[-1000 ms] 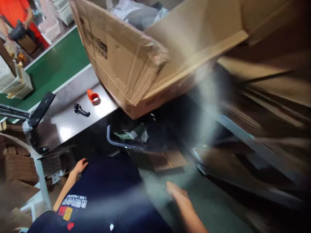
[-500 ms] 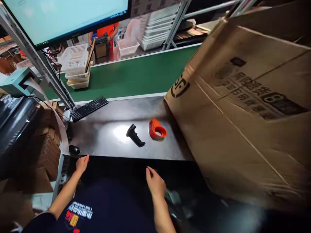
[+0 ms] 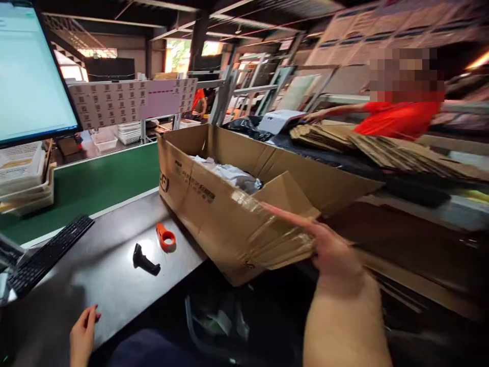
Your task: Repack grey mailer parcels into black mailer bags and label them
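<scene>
Where the metal surface (image 3: 114,285) runs off to the right, a large cardboard carton (image 3: 214,224) is set with its near corner jutting past the edge, presumably so that its open top can be reached from the front. Pale crumpled wrapping (image 3: 231,174) is seen inside. By the carton's near corner the right hand (image 3: 336,250) is placed, forefinger stretched along the taped rim; whether the cardboard is gripped or merely touched cannot be told. The left hand (image 3: 84,329) is held at the near side of the surface, fingers loosely bent, nothing seen in them, well apart from the carton. Between them, a black barcode scanner (image 3: 145,261) and an orange tape dispenser (image 3: 160,235) are laid near each other, apparently for quick reach. The black keyboard (image 3: 51,252) is positioned below the monitor (image 3: 34,76), likely for joint use.
</scene>
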Tool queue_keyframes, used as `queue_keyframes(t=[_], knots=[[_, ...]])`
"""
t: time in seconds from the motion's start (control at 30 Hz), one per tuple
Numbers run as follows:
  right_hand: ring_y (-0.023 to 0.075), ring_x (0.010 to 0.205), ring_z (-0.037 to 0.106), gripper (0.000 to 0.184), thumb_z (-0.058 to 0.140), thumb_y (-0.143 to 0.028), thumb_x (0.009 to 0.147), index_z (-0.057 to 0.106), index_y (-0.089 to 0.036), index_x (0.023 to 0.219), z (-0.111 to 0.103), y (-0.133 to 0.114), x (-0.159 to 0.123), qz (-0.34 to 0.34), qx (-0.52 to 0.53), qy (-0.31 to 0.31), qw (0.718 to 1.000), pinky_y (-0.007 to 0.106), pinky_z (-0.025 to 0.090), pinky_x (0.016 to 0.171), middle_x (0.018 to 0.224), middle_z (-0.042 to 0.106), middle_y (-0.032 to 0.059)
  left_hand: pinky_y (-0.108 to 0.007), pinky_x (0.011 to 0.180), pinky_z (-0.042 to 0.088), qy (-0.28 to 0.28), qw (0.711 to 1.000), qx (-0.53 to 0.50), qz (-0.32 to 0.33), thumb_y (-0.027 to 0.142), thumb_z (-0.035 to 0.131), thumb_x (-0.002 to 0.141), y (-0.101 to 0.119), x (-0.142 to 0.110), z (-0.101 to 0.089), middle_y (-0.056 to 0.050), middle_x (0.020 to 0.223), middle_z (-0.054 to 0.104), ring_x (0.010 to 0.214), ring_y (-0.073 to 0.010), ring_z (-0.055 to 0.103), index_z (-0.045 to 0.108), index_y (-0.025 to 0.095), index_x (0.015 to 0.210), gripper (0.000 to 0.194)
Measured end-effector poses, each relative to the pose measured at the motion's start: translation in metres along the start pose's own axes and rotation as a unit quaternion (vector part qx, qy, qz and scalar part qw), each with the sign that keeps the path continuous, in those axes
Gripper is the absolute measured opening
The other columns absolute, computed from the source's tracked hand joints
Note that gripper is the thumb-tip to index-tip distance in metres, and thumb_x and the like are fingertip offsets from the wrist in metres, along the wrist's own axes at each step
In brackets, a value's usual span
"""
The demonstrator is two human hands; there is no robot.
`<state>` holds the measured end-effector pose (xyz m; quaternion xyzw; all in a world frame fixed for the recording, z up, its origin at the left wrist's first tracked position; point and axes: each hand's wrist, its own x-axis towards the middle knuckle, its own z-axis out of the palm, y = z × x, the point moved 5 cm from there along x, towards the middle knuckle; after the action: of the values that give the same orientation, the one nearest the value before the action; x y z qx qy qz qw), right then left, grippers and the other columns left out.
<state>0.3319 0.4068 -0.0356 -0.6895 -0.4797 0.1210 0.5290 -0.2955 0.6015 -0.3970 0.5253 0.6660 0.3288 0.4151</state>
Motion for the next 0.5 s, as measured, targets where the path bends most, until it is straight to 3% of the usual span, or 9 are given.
queue_keyframes(t=[0.03, 0.1, 0.2, 0.27, 0.33, 0.4, 0.5], knots=[[0.0347, 0.154, 0.048, 0.067, 0.044, -0.073, 0.1, 0.07, -0.03, 0.142, 0.018, -0.003, -0.014, 0.001, 0.026, -0.058, 0.998, 0.057, 0.035, 0.132, 0.161, 0.058, 0.0072, -0.051, 0.096, 0.062, 0.005, 1.0, 0.017, 0.024, 0.091, 0.061, 0.065, 0.021, 0.011, 0.006, -0.011, 0.094, 0.083, 0.104, -0.0402, 0.078, 0.08, 0.023, 0.101, 0.079], [0.0324, 0.162, 0.034, 0.075, 0.046, -0.074, 0.099, 0.054, -0.03, 0.159, 0.053, -0.008, -0.044, -0.011, 0.031, -0.108, 0.994, 0.055, 0.024, 0.136, 0.172, 0.041, 0.0052, -0.051, 0.099, 0.062, 0.012, 0.995, 0.038, 0.09, 0.086, 0.061, 0.073, 0.075, 0.028, 0.023, -0.011, 0.11, 0.083, 0.109, -0.0387, 0.077, 0.079, 0.024, 0.111, 0.075], [0.0321, 0.166, 0.022, 0.086, 0.037, -0.077, 0.102, 0.029, -0.027, 0.171, 0.109, -0.013, -0.081, -0.035, -0.027, -0.214, 0.976, 0.058, 0.013, 0.138, 0.177, 0.027, 0.008, -0.055, 0.107, 0.058, -0.006, 0.969, 0.027, 0.246, 0.075, 0.057, 0.088, 0.184, 0.03, 0.061, -0.013, 0.133, 0.075, 0.122, -0.0378, 0.071, 0.072, 0.024, 0.131, 0.068], [0.0326, 0.166, 0.022, 0.084, 0.037, -0.073, 0.104, 0.023, -0.026, 0.172, 0.145, -0.012, -0.097, -0.038, -0.068, -0.312, 0.947, 0.062, 0.006, 0.137, 0.176, 0.028, 0.0107, -0.058, 0.121, 0.048, -0.035, 0.922, 0.035, 0.383, 0.068, 0.055, 0.096, 0.259, 0.012, 0.1, -0.013, 0.144, 0.069, 0.138, -0.039, 0.062, 0.068, 0.025, 0.14, 0.062], [0.0329, 0.165, 0.025, 0.078, 0.04, -0.065, 0.107, 0.024, -0.024, 0.172, 0.175, -0.004, -0.107, -0.017, -0.102, -0.383, 0.918, 0.065, 0.006, 0.136, 0.174, 0.032, 0.0135, -0.057, 0.132, 0.034, -0.123, 0.857, 0.067, 0.495, 0.063, 0.051, 0.101, 0.316, -0.016, 0.153, -0.01, 0.162, 0.055, 0.154, -0.0364, 0.046, 0.064, 0.029, 0.148, 0.06], [0.0333, 0.164, 0.029, 0.072, 0.048, -0.054, 0.107, 0.031, -0.023, 0.17, 0.192, 0.009, -0.11, 0.017, -0.137, -0.419, 0.898, 0.065, 0.011, 0.136, 0.172, 0.037, 0.0147, -0.058, 0.135, 0.024, -0.229, 0.79, 0.123, 0.556, 0.061, 0.047, 0.105, 0.343, -0.044, 0.212, -0.008, 0.175, 0.037, 0.165, -0.0349, 0.027, 0.055, 0.03, 0.158, 0.063], [0.0345, 0.155, 0.047, 0.069, 0.063, -0.037, 0.098, 0.048, -0.023, 0.163, 0.195, 0.025, -0.099, 0.021, -0.148, -0.479, 0.865, 0.059, 0.023, 0.136, 0.163, 0.053, 0.012, -0.065, 0.134, 0.02, -0.327, 0.741, 0.215, 0.545, 0.061, 0.046, 0.106, 0.332, -0.064, 0.29, -0.014, 0.18, 0.02, 0.168, -0.0383, 0.012, 0.037, 0.025, 0.17, 0.074]])
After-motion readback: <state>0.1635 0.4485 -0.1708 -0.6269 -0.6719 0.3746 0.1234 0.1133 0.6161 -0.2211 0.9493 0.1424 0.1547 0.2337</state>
